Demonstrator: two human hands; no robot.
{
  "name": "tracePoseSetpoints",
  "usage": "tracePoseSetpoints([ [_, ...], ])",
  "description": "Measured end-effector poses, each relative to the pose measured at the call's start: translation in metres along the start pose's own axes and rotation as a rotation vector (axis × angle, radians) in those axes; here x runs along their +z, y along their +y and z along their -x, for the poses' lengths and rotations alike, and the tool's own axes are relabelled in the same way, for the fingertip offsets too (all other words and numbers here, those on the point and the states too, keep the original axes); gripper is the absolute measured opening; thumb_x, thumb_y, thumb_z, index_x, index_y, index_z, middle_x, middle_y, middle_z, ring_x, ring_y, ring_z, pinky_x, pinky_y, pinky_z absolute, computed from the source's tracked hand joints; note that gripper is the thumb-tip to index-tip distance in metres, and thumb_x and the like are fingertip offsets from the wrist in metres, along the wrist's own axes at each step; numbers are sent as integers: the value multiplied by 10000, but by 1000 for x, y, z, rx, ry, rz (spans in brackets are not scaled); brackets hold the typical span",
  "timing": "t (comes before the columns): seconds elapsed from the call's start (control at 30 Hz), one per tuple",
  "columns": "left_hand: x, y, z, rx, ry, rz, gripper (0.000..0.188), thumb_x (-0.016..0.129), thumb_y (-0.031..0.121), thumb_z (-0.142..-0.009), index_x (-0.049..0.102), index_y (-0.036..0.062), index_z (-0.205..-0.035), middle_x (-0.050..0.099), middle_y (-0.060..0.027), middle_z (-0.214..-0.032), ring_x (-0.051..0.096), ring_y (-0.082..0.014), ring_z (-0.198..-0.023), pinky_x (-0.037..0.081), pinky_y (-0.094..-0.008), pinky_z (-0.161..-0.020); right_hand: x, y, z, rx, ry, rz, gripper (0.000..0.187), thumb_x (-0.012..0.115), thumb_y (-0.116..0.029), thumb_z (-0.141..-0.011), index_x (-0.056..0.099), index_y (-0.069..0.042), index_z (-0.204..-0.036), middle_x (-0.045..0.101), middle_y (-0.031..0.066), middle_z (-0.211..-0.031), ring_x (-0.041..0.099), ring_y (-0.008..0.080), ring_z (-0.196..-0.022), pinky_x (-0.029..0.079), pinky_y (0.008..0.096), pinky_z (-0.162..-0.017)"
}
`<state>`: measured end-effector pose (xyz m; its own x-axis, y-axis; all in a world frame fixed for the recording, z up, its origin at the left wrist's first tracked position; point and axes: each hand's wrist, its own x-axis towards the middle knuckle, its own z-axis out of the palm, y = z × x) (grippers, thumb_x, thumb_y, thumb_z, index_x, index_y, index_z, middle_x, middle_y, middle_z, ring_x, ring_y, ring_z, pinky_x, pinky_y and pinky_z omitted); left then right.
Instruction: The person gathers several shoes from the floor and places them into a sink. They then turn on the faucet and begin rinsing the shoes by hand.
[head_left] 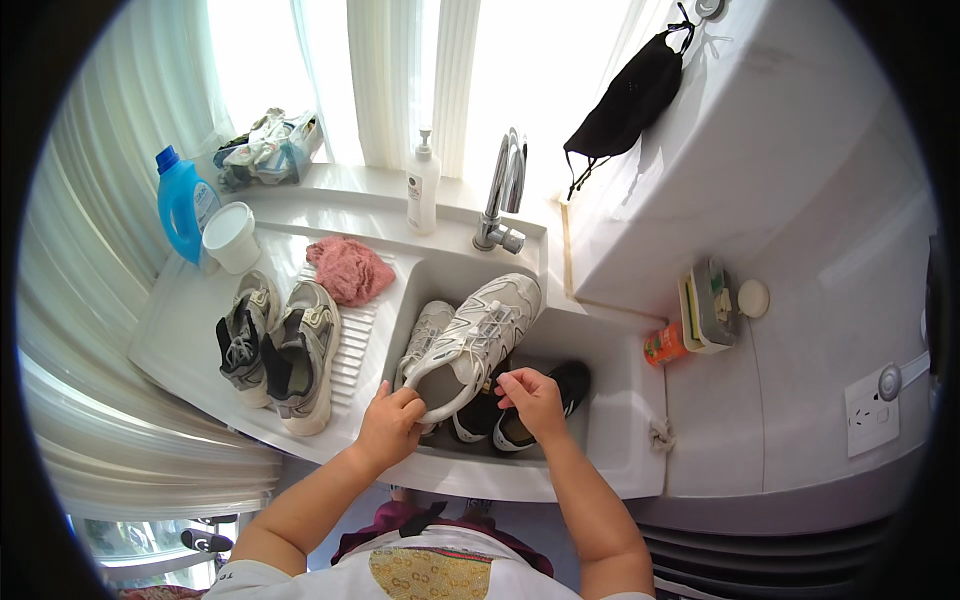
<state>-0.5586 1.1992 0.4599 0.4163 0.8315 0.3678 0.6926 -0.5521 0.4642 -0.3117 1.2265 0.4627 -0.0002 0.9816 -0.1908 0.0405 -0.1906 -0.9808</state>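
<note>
My left hand point(390, 428) grips the heel of a white and grey sneaker point(490, 318), which is tilted over the sink point(615, 400) with its toe pointing up toward the faucet. Just right of its opening, my right hand point(533, 400) has its fingers drawn together; whatever they might hold is too small to make out. Under the raised shoe sits a second light sneaker point(428, 335), partly hidden. Black shoes point(570, 385) lie in the basin beneath my right hand, partly covered by it and the sneaker.
Left on the ribbed drainboard point(355, 350) stand two grey sneakers point(305, 355) and a pink cloth point(350, 270). Behind are a white tub point(231, 238), blue jug point(185, 210), pump bottle point(422, 190) and chrome faucet point(500, 195). A black mask point(630, 100) hangs at right.
</note>
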Motion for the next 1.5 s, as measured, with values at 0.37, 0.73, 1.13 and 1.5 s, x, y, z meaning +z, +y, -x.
tracePoseSetpoints([
  [0.37, -37, 4, -19, -174, 119, 211, 289, 790, 96, -628, 565, 30, -798, 550, -96, -779, 551, -291, -652, 434, -355, -564, 5, 64, -7, -94, -399, 1144, 336, 687, -308, -753, 670, -97, -1013, 626, 110, -1019, 626, 306, -916, 509, 407, -775],
  [0.73, -41, 10, -14, -173, 79, 242, 309, 794, 88, -620, 572, 26, -826, 570, -98, -800, 555, -288, -683, 443, -348, -594, 4, 78, -15, -60, -254, 1391, 182, 642, -228, -752, 690, -88, -858, 603, 122, -950, 631, 315, -840, 514, 417, -732],
  [1.13, -38, 6, -7, -178, 49, 233, 310, 796, 98, -625, 573, 23, -826, 562, -100, -781, 549, -289, -679, 442, -343, -601, 10, 27, -17, -153, -195, 1154, 188, 629, -214, -664, 678, -62, -762, 616, 135, -844, 626, 320, -790, 514, 416, -711],
  [1.5, -34, 9, -8, -149, 79, 256, 321, 802, 97, -614, 571, 19, -823, 573, -103, -789, 554, -289, -675, 444, -333, -600, -65, -42, -56, -297, 381, 1197, 133, 623, -200, -677, 635, -71, -707, 584, 104, -769, 590, 309, -689, 483, 424, -629],
])
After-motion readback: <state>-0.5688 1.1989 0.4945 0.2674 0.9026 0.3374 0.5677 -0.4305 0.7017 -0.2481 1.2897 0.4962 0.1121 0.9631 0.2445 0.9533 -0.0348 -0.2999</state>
